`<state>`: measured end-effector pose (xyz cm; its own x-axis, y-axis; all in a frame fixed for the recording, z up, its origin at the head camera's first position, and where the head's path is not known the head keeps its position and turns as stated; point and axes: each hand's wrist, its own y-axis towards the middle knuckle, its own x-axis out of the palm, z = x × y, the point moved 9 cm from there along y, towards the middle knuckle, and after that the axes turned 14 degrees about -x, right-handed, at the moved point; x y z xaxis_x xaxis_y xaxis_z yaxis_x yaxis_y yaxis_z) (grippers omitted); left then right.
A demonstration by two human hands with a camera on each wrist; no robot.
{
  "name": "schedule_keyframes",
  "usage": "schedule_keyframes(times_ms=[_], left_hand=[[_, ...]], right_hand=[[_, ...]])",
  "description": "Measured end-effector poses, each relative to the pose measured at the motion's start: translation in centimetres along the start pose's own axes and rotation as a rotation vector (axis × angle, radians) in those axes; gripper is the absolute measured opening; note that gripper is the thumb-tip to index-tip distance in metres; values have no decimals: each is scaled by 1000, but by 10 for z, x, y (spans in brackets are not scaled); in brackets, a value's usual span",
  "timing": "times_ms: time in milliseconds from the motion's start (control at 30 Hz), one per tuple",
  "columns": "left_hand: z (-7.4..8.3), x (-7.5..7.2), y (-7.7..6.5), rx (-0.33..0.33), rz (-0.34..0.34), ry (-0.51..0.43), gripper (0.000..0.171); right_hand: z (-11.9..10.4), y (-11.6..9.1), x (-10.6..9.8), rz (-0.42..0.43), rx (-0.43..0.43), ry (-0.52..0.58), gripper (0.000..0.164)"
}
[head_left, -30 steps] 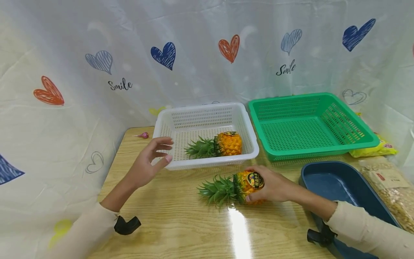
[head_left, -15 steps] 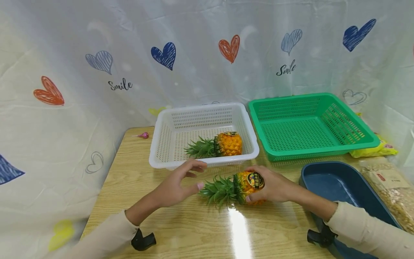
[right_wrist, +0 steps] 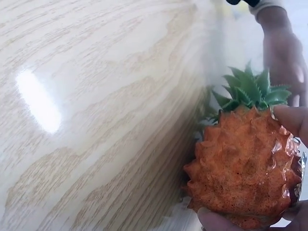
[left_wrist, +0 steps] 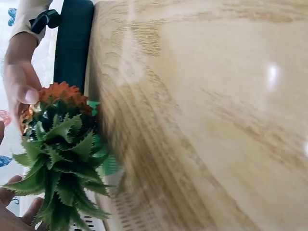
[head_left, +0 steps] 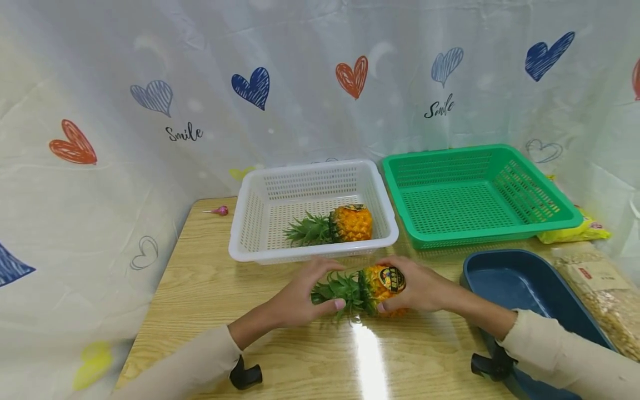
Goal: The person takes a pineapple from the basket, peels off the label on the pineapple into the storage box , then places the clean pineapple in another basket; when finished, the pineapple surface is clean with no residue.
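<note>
A small pineapple [head_left: 377,288] with a black round label lies on its side on the wooden table, its green crown pointing left. My right hand [head_left: 425,286] grips its orange body from the right, thumb on the near side. In the right wrist view the spiky pineapple [right_wrist: 245,166] fills the space between thumb and fingers. Around the leafy crown [head_left: 345,291] is my left hand [head_left: 300,294], thumb in front and fingers behind, apart from each other. The left wrist view shows the crown [left_wrist: 67,168] beside those fingers, with no firm hold visible.
Behind the hands stands a white basket [head_left: 280,253] holding another pineapple [head_left: 352,223]. To its right is a green basket [head_left: 417,236]. A dark blue tray [head_left: 500,278] lies under the right forearm, beside a bag of grains [head_left: 600,289]. A lollipop [head_left: 220,210] lies at the far left.
My left hand has moved right and down from the white basket's front left corner to the pineapple's crown. The right hand keeps its grip in place.
</note>
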<state>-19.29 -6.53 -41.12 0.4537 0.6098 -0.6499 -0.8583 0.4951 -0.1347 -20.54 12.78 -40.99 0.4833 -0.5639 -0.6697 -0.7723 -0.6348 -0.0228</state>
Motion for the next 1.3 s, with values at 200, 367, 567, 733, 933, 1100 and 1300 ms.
schedule_keyframes(times_ms=[200, 367, 567, 733, 933, 1100, 1300], left_hand=[[-7, 12, 8, -53, -30, 53, 80], [-8, 13, 11, -58, -15, 86, 90], [-8, 12, 13, -66, 10, 95, 88], [-9, 12, 14, -83, 15, 83, 80], [-10, 11, 13, -90, 26, 75, 76], [-9, 11, 13, -85, 24, 83, 73], [-9, 11, 13, -82, 25, 96, 73]], right_hand=[[0, 2, 2, 2, -12, 20, 93], [1, 0, 2, 0, -1, 41, 94], [1, 1, 2, -2, -8, 8, 95], [2, 0, 2, 1, 6, 8, 97], [4, -2, 0, 32, 38, 42, 100], [7, -6, -2, 49, 67, 45, 98], [8, -12, -9, 88, 88, 61, 86]])
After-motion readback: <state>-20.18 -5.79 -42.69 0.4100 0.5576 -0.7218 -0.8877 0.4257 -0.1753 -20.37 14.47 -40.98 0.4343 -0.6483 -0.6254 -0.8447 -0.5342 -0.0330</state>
